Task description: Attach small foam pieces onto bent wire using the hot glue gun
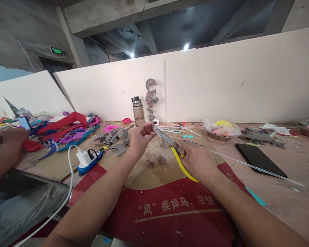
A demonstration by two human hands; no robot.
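Gripping yellow-handled scissors (173,143), the right hand (199,159) angles them toward the left hand (141,139) — close by the blade tips, whether pinching anything I cannot tell.

The phone (260,157) lies right of the scissors (177,159)

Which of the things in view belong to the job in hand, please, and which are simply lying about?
Seemingly part of the job:
Yellow-handled scissors, held in the right hand, blade tips at the left hand
Grey yarn, lying between the hands
Grey crescent, left of the left hand

Apparently just lying about:
Black smartphone
Water bottle
Blue power strip
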